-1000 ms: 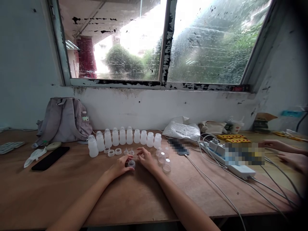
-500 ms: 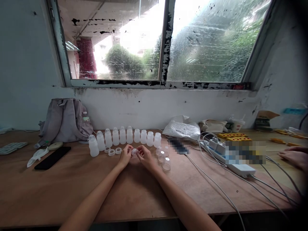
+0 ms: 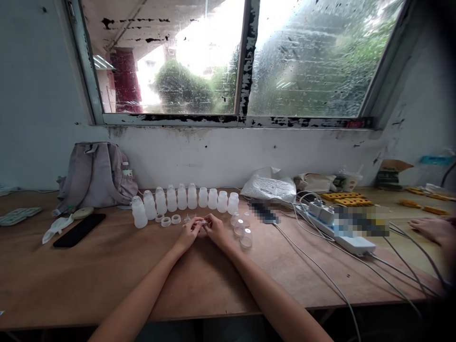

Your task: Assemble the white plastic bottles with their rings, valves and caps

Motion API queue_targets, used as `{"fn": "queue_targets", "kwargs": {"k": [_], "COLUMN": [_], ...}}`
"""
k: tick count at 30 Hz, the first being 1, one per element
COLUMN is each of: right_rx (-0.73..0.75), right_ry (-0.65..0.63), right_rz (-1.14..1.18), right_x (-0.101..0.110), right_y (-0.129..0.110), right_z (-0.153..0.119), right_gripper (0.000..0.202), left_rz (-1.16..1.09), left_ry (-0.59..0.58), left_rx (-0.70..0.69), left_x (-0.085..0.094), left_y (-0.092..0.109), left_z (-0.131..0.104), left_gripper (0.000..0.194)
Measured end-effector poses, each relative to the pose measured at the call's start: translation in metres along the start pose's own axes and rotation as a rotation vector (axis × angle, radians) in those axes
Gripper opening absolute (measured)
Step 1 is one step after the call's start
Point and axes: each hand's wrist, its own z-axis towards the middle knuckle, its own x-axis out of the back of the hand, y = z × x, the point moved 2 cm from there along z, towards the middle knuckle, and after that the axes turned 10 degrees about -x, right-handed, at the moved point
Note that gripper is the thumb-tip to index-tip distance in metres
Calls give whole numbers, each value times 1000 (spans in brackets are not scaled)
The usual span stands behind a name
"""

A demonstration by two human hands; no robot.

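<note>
Pinching a small clear plastic part (image 3: 204, 222) low over the wooden tabletop (image 3: 199, 289), with the fingertips of the left hand (image 3: 187, 234) closed on its left side and those of the right hand (image 3: 217, 232) closed on its right. Mostly hidden by the fingers, so impossible to tell for certain which way it faces or how its long axis runs. Just beyond the left hand's fingertips, pointing up: clear teats (image 3: 187, 218), partly covered. To the left of the grip, lying flat with openings up: three clear collar rings (image 3: 166, 221). Farther beyond the grip, standing upright with long axes vertical: a row of ten milky baby bottles (image 3: 172, 198), clear-capped on the left-hand six and open-necked on the right-hand four. Near the right hand, on its right: a cluster of clear domed caps (image 3: 245, 238), set rim down. Well to the right, past a silvery bag (image 3: 269, 186) and a cabled phone (image 3: 263, 212): a white power strip (image 3: 356, 245), yellow trays (image 3: 347, 198) and, at the edge of view, another person's hand (image 3: 425, 227). Well to the left: a black phone (image 3: 80, 230), lying flat and slanting away toward the right, with a grey backpack (image 3: 96, 175) behind.
</note>
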Motion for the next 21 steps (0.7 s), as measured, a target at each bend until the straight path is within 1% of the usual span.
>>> {"fn": "queue_targets", "kwargs": {"k": [3,8,10,16,21], "right_rx": [-33,-93,-111,-134,-149], "right_ry": [13,20,23,38,61], "right_rz": [-26,-73,-94,-150,-181], "right_x": [2,3,3,0,0], "right_y": [2,3,3,2,4], "right_z": [1,1,1,1,2], "right_gripper": [9,9,9,10,13], "left_rz": [24,57,71,98,96], "left_ry": [-29,-68,-75,-71,-49], "left_rx": [-14,1,4,19,34], "left_x": [-1,0,1,1,-4], "left_y": [2,3,3,1,4], "left_z": [0,0,0,1,-2], "left_gripper": [25,24,26,40,39]}}
